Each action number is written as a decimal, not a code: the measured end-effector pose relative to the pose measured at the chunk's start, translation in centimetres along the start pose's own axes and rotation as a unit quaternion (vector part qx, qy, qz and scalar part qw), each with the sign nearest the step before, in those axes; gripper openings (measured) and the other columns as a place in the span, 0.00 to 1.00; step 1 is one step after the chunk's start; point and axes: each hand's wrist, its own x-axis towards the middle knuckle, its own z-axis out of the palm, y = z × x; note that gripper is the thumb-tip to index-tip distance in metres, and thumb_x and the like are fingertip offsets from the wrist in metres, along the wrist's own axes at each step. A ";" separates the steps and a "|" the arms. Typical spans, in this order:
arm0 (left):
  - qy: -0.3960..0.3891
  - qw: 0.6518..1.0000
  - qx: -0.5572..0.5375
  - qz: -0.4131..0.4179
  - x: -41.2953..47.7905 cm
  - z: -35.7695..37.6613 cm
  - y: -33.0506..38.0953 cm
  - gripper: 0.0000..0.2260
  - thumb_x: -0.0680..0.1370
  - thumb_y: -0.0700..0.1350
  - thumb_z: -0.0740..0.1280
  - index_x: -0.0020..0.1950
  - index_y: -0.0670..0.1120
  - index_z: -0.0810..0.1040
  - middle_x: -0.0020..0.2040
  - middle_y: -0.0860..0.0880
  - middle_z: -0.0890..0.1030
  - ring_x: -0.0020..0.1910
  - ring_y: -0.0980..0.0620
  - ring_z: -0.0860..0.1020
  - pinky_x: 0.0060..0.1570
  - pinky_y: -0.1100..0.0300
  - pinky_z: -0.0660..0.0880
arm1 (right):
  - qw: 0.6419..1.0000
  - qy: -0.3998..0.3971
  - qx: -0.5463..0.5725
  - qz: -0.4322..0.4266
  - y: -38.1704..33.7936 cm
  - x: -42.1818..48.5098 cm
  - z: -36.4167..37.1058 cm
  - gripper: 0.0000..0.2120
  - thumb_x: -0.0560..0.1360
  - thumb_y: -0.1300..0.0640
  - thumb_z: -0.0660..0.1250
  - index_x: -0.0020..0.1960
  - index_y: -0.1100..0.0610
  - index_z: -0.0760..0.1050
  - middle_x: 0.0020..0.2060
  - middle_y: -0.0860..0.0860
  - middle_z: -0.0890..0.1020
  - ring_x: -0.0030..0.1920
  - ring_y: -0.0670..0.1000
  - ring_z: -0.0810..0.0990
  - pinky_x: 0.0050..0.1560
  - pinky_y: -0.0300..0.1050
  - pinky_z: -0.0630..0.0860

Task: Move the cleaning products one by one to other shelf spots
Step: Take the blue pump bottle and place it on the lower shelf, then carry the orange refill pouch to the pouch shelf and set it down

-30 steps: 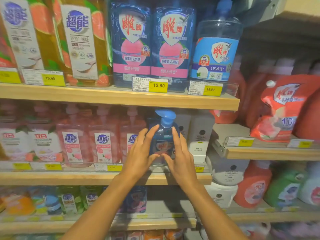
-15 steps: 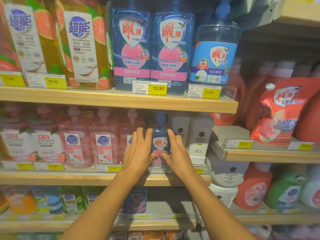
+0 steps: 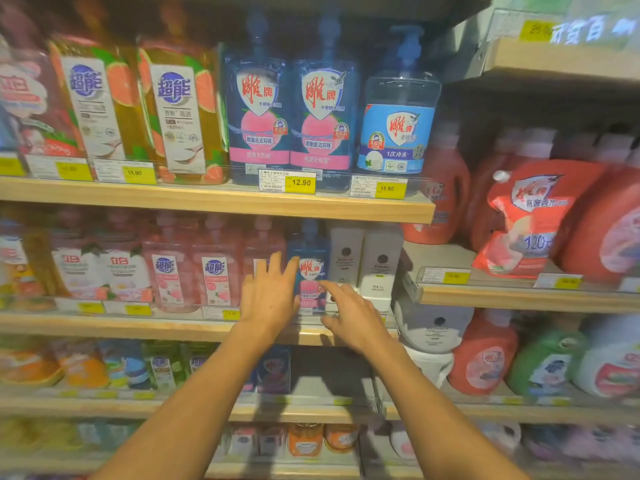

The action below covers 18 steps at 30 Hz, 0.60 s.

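Note:
A small blue pump bottle (image 3: 310, 271) of dish soap stands upright on the second wooden shelf (image 3: 173, 327), between pink pump bottles (image 3: 214, 271) on its left and white bottles (image 3: 346, 258) on its right. My left hand (image 3: 270, 292) is flat with fingers spread, its fingertips resting against the bottle's left side. My right hand (image 3: 353, 320) hovers just below and right of the bottle, fingers apart, index finger pointing at its label. Neither hand grips the bottle.
Large blue bottles (image 3: 291, 112) and green-orange bottles (image 3: 145, 109) fill the shelf above, behind price tags (image 3: 301, 182). Red detergent jugs and a red refill pouch (image 3: 530, 216) crowd the shelves to the right. Lower shelves hold smaller bottles (image 3: 138, 365).
The blue bottle went back into the shelf row and now stands there. Both hands have let go of it; the right hand has pulled back and down.

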 end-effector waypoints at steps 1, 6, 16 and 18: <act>-0.005 1.000 -0.001 0.002 -1.0 -0.6 0.3 0.30 0.77 0.56 0.68 0.75 0.50 0.62 0.70 0.45 0.67 0.65 0.43 0.69 0.53 0.49 0.73 | 1.000 -0.005 0.000 0.000 -0.2 -1.0 -0.3 0.32 0.77 0.50 0.68 0.78 0.42 0.60 0.63 0.52 0.75 0.62 0.58 0.76 0.58 0.54 0.74; 0.007 1.000 -0.012 -0.005 -4.4 -4.1 1.0 0.21 0.77 0.55 0.66 0.68 0.51 0.68 0.65 0.47 0.71 0.61 0.44 0.70 0.53 0.49 0.73 | 0.999 0.027 -0.034 -0.011 -1.3 -4.6 -3.6 0.23 0.77 0.46 0.67 0.71 0.44 0.69 0.64 0.50 0.77 0.64 0.56 0.73 0.60 0.54 0.71; 0.033 0.999 -0.038 0.015 -11.7 -10.9 2.4 0.24 0.78 0.56 0.64 0.72 0.52 0.65 0.65 0.47 0.73 0.62 0.44 0.71 0.53 0.49 0.75 | 0.992 0.091 -0.082 0.006 -3.1 -15.0 -11.3 0.20 0.78 0.47 0.67 0.69 0.47 0.72 0.63 0.50 0.76 0.64 0.57 0.72 0.58 0.54 0.72; 0.037 0.998 -0.048 0.023 -13.2 -11.7 3.0 0.28 0.78 0.56 0.65 0.75 0.52 0.61 0.65 0.46 0.73 0.62 0.43 0.71 0.52 0.48 0.76 | 0.992 0.090 -0.087 0.010 -3.3 -17.5 -12.3 0.22 0.77 0.48 0.67 0.70 0.47 0.70 0.62 0.50 0.75 0.64 0.57 0.72 0.57 0.55 0.72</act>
